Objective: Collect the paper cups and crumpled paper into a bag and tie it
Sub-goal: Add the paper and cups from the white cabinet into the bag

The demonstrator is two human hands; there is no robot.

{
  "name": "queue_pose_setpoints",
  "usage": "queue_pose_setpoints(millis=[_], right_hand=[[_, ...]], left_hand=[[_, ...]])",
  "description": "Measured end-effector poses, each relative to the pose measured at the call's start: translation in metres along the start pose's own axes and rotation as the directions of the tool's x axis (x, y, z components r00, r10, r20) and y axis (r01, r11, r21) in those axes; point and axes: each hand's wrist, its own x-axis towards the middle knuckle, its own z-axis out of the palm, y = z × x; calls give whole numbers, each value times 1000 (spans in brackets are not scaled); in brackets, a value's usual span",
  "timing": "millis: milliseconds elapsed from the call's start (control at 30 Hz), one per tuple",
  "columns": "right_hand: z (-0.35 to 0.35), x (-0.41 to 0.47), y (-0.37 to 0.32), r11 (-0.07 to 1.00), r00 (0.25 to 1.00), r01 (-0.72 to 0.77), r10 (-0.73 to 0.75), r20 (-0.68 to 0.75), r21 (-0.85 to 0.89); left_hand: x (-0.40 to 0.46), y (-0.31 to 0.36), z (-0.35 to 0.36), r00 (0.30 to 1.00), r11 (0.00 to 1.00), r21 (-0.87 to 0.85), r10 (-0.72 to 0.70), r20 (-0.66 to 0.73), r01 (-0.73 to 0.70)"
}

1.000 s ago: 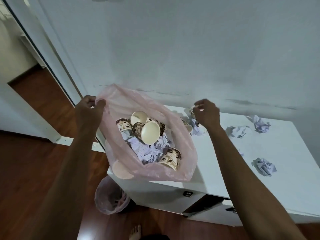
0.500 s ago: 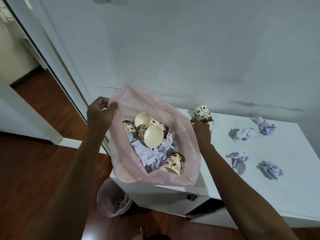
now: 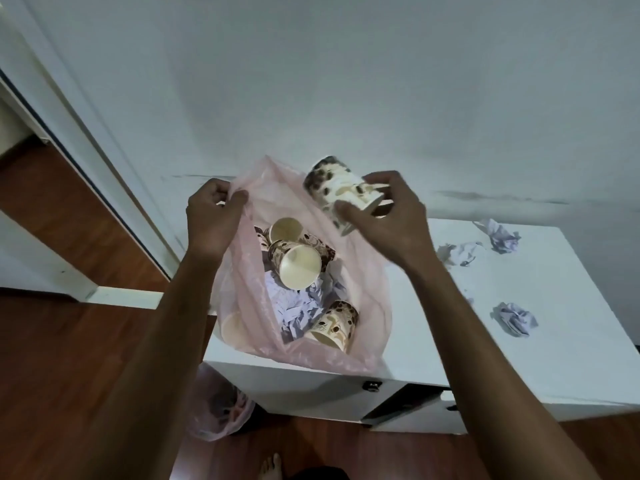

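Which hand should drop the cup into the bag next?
Right. The right hand already holds the paper cup above the pink bag, while the left hand grips the bag's rim, keeping it open.

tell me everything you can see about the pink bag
The pink bag is thin, see-through plastic, crinkled and soft. It sits on the left end of the white cabinet, mouth wide open. The left hand pinches its rim and lifts that side; the right hand holds a paper cup over the opening. Inside lie several patterned paper cups on their sides and crumpled paper. It is not tied.
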Motion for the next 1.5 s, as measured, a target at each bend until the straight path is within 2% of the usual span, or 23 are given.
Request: queue_pose_setpoints(millis=[133,200,233,333,400,500,567,633,733,833,900,1000,1133,1233,1333,1500], right_hand=[[31,-13,-4,958,994,21,11,112,-285],[53,-13,2,903,992,102,-60,113,-418],[63,-12,5,890,986,156,-111,128,-428],[81,-7,9,922,943,263,-183,278,-285],[83,-5,11,942,927,277,-210,311,-189],[75,-4,18,941,940,319,-298,169,-116],[65,2,26,934,944,329,-328,29,-142],[52,13,39,943,951,264,-290,-111,-202],[31,36,72,969,959,61,-123,-255,-238],[16,57,118,955,959,-175,110,-261,-239],[12,65,144,912,955,-268,210,-210,-309],[17,64,169,859,970,-243,216,-112,-450],[32,48,178,838,995,-88,104,-1,-539],[40,43,182,751,992,-12,91,86,-660],[45,39,185,722,994,-24,88,58,-691],[32,30,178,836,990,-138,136,-44,-531]], left_hand=[[1,6,6,1000,1000,-5,10,29,-10],[2,8,5,999,999,8,32,21,-32],[3,9,2,999,999,22,40,13,-41],[7,11,-3,998,998,42,56,3,-57],[8,12,-5,998,997,52,64,-3,-64],[9,13,-3,997,996,50,71,-9,-70],[9,13,1,998,997,46,67,-11,-66],[9,14,6,998,997,44,59,-17,-59],[10,16,13,998,997,41,65,-24,-64],[11,16,13,998,997,42,62,-33,-61],[13,13,9,998,998,27,52,-36,-51],[13,8,3,998,999,27,41,-39,-40],[13,4,0,998,999,8,46,-38,-46],[13,2,-1,998,998,12,55,-35,-54],[12,3,-2,997,997,31,68,-32,-67],[9,8,2,997,998,17,66,-26,-66]])
